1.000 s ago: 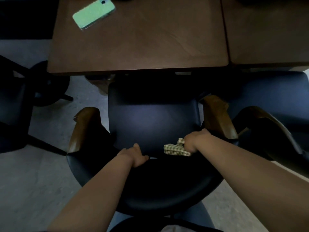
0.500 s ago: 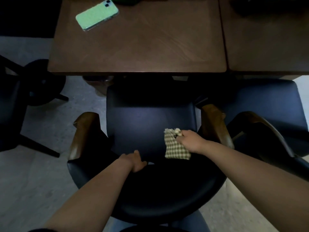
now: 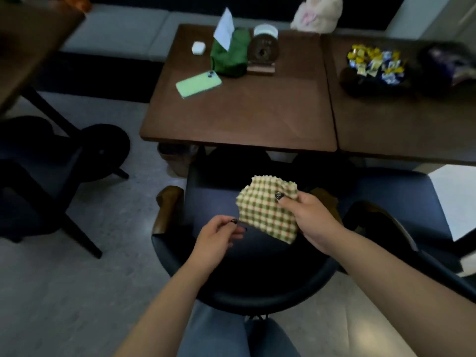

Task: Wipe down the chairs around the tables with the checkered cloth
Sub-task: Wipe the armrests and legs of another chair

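While the right hand [image 3: 313, 220] pinches the cloth [image 3: 269, 208] by its right edge, thumb on top and fingers behind, the cloth hangs in the air above the chair [image 3: 211, 202] seat, touching neither seat nor armrest. Left hand [image 3: 219, 237]: fingers loosely curled, thumb and forefinger tips close together just at the cloth's lower-left corner. Cannot tell whether they pinch that corner or hold nothing.

Judged step: re-folding or opening the cloth between passes. To do it well: take the free corner with the left hand, pull the cloth flat, turn a fresh face outward, then lay it on the seat at the 12 o'clock edge and draw toward 6 in overlapping strokes. Armrests at 9 and 3 o'clock and the curved back rim at 6 look due afterwards. Second chair [image 3: 394, 191] waits at 3 o'clock.

Cloth: small, soft, cream ground with green and red check, roughly square, slightly rumpled, upper edge wavy. Appears doubled over; limp, so it will drape and need a flat palm for pressure.

Table [image 3: 239, 124] at 12 o'clock, with a phone [image 3: 198, 84] on it.
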A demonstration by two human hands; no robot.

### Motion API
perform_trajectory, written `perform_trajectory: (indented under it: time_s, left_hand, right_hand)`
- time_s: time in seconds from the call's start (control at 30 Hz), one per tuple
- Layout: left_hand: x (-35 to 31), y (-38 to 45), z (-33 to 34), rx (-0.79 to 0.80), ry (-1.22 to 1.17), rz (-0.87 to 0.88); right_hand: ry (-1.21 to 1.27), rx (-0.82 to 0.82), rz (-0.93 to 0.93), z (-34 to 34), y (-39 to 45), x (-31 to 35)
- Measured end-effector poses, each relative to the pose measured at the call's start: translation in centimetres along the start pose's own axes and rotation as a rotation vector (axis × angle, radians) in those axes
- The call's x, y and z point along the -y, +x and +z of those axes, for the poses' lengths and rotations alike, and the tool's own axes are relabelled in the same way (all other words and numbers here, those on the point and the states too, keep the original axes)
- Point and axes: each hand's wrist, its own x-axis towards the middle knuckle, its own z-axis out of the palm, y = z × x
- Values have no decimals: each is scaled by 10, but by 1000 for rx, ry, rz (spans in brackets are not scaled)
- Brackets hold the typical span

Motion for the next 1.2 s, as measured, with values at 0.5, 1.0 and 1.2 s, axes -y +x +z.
perform_trajectory:
  time_s: [0.5, 1.0, 1.2]
  left_hand:
    - [-97, -187, -109, 150, -435, 438]
    - [-107, -328, -265, 126, -238, 600]
    - [-65, -359, -272, -52, -265, 384]
  right_hand:
    - [14, -167, -681, 150, -172, 68]
    - [218, 214, -415, 297, -275, 56]
    - [29, 64, -507, 323, -308, 51]
